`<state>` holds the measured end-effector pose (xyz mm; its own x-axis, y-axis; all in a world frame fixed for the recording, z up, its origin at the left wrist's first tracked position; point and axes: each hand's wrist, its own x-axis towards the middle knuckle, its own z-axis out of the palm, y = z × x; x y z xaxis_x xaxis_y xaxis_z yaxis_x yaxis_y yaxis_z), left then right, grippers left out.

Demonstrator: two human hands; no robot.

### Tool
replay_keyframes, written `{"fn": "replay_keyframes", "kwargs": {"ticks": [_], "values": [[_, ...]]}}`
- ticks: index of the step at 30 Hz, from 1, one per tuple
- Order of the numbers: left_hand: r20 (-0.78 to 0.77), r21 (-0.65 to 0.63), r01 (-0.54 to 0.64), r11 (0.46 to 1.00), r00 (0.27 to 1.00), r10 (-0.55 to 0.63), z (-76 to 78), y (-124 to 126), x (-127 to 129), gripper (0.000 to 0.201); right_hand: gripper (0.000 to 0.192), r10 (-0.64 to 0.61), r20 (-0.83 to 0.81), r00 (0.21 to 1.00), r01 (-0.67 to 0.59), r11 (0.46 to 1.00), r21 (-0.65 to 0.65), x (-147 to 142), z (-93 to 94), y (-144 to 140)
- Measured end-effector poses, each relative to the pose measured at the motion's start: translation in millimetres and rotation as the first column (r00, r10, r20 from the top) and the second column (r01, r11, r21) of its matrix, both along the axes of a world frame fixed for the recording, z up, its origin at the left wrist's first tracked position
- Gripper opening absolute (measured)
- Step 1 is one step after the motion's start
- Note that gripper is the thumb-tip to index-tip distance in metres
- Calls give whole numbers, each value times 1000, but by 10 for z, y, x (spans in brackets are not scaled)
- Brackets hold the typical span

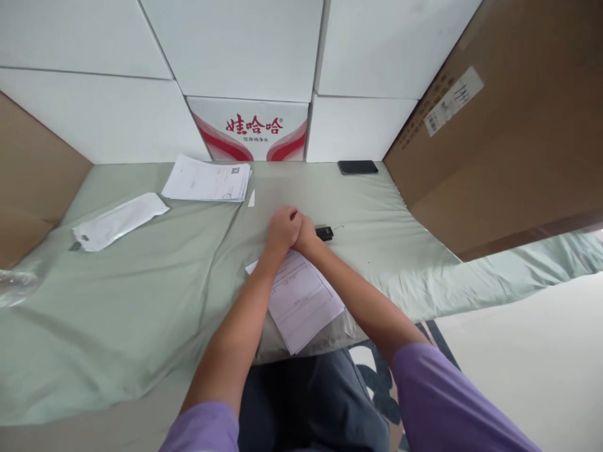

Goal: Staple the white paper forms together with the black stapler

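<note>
My left hand (281, 225) and my right hand (306, 233) are pressed together, fingers closed over one another. Beneath them is a black stapler (325, 233); only its end shows to the right of my right hand, and the rest is covered. A small stack of printed forms (306, 304) lies tilted under my wrists, reaching toward the near edge of the cloth. Its top edge runs in under my hands, so I cannot see whether it sits between the stapler's jaws.
A pile of printed sheets (206, 180) lies beyond my left hand, beside a paper scrap (251, 198). Left of these is a white plastic packet (120, 221). A black phone (357, 167) rests near white boxes (245, 50). Large brown cartons (518, 138) flank the green cloth (151, 301).
</note>
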<state>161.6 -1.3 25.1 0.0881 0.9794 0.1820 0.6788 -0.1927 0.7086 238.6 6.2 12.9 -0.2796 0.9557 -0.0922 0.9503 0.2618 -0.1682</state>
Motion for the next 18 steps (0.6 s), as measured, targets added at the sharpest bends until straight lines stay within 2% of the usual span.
{"fn": "replay_keyframes", "kwargs": {"ticks": [3, 7, 13, 18], "values": [[41, 2, -27, 1000, 999, 27, -27, -30, -8, 23, 35, 24, 12, 1000, -24, 999, -37, -10, 54, -25], [61, -3, -32, 999, 998, 32, -42, -20, -6, 24, 39, 51, 54, 997, -49, 998, -26, -17, 126, -47], [75, 73, -61, 995, 996, 56, -37, -63, 36, 26, 39, 29, 23, 999, -29, 1000, 11, 4, 136, -61], [111, 145, -72, 987, 992, 57, 10, -171, 87, 23, 39, -28, -58, 998, 35, 993, 116, 31, 91, -111]]}}
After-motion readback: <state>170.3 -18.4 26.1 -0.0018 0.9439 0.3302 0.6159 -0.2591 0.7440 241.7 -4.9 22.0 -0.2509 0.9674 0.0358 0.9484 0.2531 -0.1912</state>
